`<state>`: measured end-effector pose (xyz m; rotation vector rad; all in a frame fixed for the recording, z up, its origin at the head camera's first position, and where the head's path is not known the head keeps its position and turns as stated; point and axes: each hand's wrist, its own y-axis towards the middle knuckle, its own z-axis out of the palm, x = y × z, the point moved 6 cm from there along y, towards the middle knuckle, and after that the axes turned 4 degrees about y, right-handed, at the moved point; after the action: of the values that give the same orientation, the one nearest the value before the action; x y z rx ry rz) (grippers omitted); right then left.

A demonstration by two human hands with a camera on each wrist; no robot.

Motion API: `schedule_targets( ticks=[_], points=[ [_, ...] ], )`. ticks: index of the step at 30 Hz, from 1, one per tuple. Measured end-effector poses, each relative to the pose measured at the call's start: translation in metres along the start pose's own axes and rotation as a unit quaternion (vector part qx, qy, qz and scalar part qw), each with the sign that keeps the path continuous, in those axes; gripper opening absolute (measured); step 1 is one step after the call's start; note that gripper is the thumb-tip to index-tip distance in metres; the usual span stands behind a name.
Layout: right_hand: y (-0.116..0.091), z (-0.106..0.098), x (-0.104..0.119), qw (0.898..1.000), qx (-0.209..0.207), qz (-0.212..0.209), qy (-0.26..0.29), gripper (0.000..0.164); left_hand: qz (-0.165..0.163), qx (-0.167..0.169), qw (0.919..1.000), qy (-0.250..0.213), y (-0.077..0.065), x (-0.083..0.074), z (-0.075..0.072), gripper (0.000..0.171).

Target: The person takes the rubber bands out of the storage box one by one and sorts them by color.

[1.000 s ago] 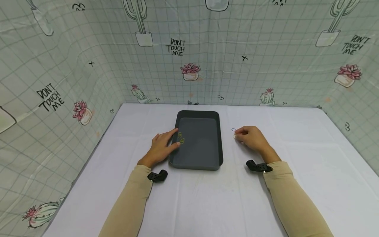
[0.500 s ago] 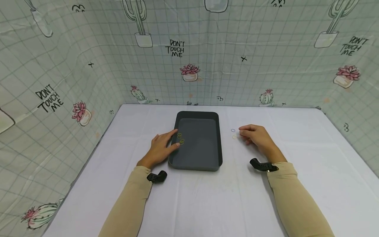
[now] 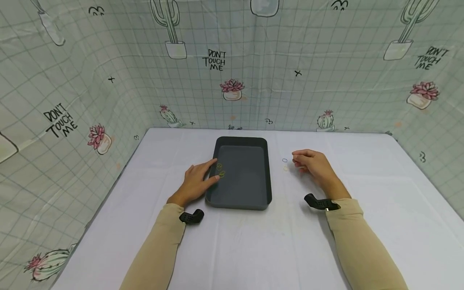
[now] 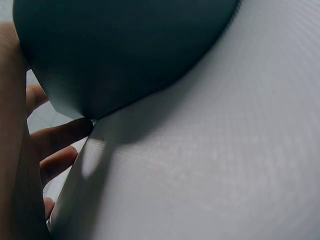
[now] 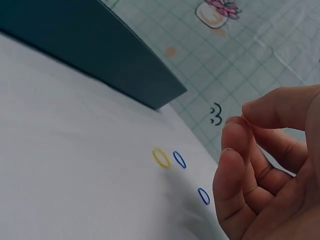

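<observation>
My left hand [image 3: 195, 180] rests at the left side of a dark grey tray [image 3: 241, 203], thumb and index fingertip over its rim, fingers fairly straight. In the left wrist view, a fingertip [image 4: 82, 128] touches the tray's outer wall [image 4: 125, 50] near its base. Several thin yellow rubber bands [image 3: 222, 174] lie inside, beside that thumb. My right hand [image 3: 314, 165] hovers right of the tray, fingers loosely curled, tips together, nothing visible between them. Close to its fingertips lie a yellow rubber band [image 5: 161, 158], a blue rubber band [image 5: 179, 159] and a second blue band [image 5: 203, 196].
A white cloth [image 3: 246, 245] covers the table. Patterned fabric [image 3: 275, 72] with cactus drawings hangs behind and along both sides. Black wrist straps [image 3: 322, 202] sit at both cuffs. The tray's wall [image 5: 100, 55] stands left of the loose bands.
My right hand has drawn back to the right from the loose bands, baring the yellow one on the cloth, and then stayed nearly still. The left hand and tray keep their place.
</observation>
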<state>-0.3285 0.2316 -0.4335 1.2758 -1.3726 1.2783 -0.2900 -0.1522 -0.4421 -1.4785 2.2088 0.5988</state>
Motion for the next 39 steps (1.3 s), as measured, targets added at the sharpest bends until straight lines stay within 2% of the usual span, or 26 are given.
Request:
schedule_targets(
  ticks=[14,20,28,39],
  points=[
    [0.004,0.039,0.025,0.999,0.046,-0.013,-0.011,0.043,0.006,-0.004,0.9999,0.01,0.005,-0.004,-0.005,0.07],
    [0.012,0.059,0.035,0.998,0.058,-0.012,-0.017,0.039,0.003,0.0,0.9999,0.014,0.002,-0.002,-0.004,0.072],
    [0.019,0.093,0.054,0.993,0.105,-0.027,-0.035,0.029,-0.004,0.001,0.9998,0.02,-0.003,0.001,-0.003,0.073],
    [0.027,0.132,0.054,0.987,0.147,-0.012,-0.066,0.036,-0.004,0.006,0.9998,0.021,-0.001,-0.001,0.001,0.076]
  ],
)
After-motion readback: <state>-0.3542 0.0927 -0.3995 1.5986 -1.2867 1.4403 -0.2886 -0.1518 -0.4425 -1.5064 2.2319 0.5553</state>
